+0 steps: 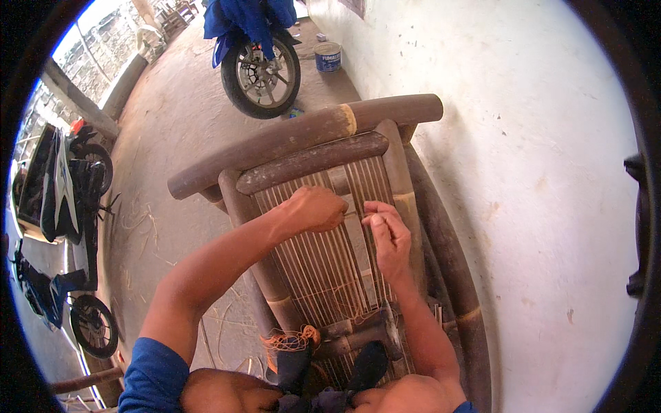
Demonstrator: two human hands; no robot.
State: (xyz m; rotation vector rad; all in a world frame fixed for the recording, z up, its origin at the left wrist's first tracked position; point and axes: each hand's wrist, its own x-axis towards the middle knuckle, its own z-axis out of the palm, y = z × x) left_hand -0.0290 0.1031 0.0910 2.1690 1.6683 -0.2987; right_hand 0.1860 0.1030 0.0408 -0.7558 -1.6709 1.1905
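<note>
Below my hands is a brown bamboo chair frame (296, 141) with thin bamboo slats (313, 265) running lengthwise across it. A gap between the slats shows near my hands. My left hand (318, 208) is closed in a fist over the upper slats; whatever lies inside its fingers is hidden. Just to the right, my right hand (390, 241) has thumb and fingers pressed together in a pinch, and anything held there is too small to name. Orange twine (292, 339) lies bunched by the lower left post, and a thin strand crosses the lower slats.
My dark-clad feet (368, 363) rest at the chair's lower end. A white wall (530, 179) rises close on the right. Ahead stand a motorcycle wheel (260, 74) and a blue-and-white bucket (328, 57). More motorbikes (65, 199) are at the left, with loose fibre strips (148, 230) on the floor.
</note>
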